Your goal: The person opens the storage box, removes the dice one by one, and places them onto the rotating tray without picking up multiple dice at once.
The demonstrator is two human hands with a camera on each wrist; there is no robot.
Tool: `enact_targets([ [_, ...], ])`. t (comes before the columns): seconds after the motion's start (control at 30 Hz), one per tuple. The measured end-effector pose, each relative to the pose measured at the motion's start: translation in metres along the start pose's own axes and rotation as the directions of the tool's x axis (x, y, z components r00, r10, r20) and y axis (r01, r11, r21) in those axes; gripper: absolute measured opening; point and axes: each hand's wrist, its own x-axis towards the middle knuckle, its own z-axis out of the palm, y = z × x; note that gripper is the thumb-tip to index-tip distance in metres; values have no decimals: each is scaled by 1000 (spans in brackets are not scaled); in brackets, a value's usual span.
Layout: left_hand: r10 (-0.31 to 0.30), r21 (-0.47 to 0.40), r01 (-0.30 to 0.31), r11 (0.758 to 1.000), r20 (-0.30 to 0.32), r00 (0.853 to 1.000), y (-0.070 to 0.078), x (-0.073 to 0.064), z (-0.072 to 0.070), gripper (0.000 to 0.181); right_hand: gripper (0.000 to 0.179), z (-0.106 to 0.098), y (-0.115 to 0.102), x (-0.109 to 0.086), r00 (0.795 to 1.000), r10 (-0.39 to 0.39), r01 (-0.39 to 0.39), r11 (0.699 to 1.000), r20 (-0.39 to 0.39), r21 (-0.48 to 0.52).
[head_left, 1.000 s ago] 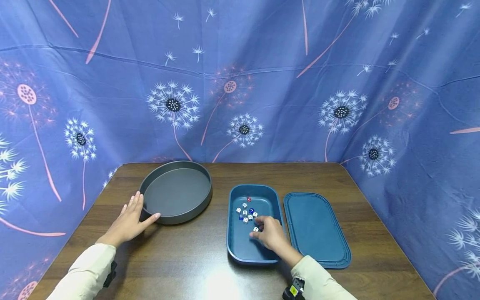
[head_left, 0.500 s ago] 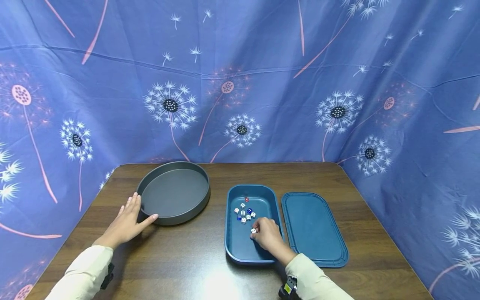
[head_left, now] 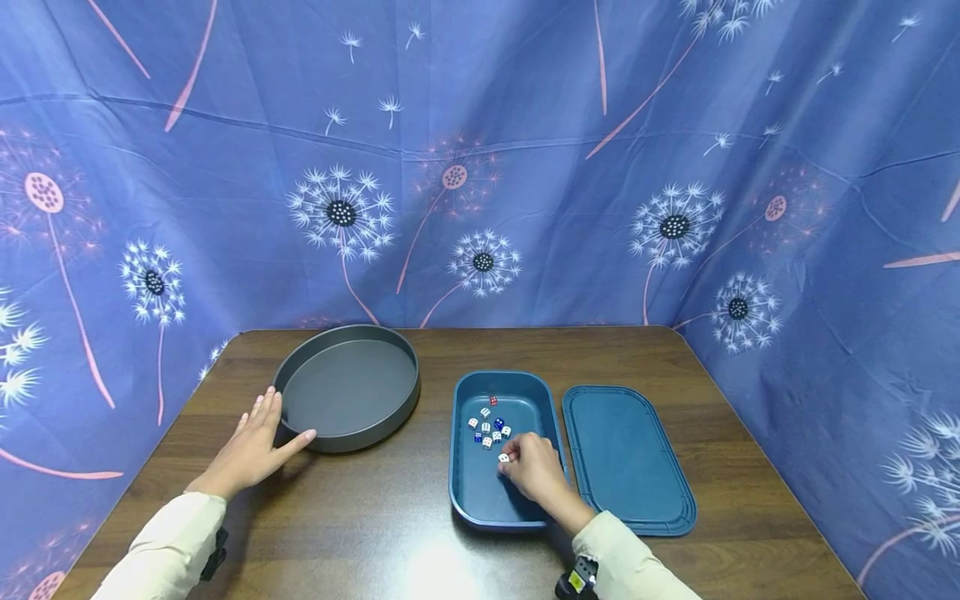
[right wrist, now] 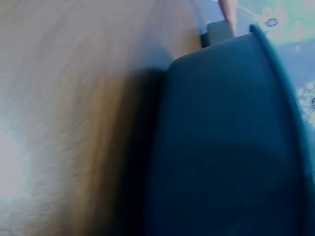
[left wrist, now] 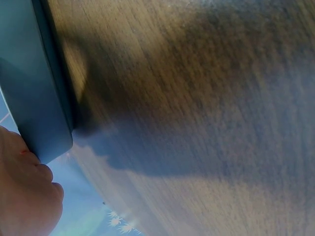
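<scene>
My right hand [head_left: 537,468] pinches a white die [head_left: 503,457] between thumb and fingers, low inside a blue rectangular tub [head_left: 480,521]. Beyond it in the tub lie several more dice: white ones, two blue ones [head_left: 498,423] and a red one [head_left: 492,400]. On the left, my left hand [head_left: 243,450] has its fingers extended and touches the near left side of a round dark grey pan [head_left: 352,383]. The left wrist view shows part of that hand [left wrist: 27,189] against the pan wall [left wrist: 37,98]. Only the tub's outer wall [right wrist: 226,132] fills the right wrist view, hiding the die.
A flat blue lid [head_left: 630,458] lies on the wooden table [head_left: 360,517] just right of the tub. Bare wood separates pan and tub. Behind the table hangs a blue cloth [head_left: 555,250] with a dandelion print, also along both sides.
My right thumb and fingers have closed on the white die, which lay loose between them a second ago. The left hand stays at the pan. The head view has shifted slightly.
</scene>
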Motion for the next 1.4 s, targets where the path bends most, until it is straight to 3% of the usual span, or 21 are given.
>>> enact_targets([
  [0.33,8,-7,-8,1000,-7,1000,-3,1,2,104,10,-32,-44,16,989,-102,114,987,-104,115],
  [0.53,11,-6,-11,1000,-4,1000,-2,2,0,104,12,-35,-79,33,970,-187,211,964,-152,163],
  [0.7,17,-15,-17,1000,-2,1000,-2,1,-1,103,13,-18,-106,51,951,-221,266,941,-215,210],
  [0.97,14,-15,-14,1000,0,1000,-1,2,-1,103,17,21,-132,73,904,-290,359,914,-315,189],
  [1.4,11,-25,-11,1000,-1,1000,1,0,-1,103,18,76,-143,84,918,-224,280,951,-326,135],
])
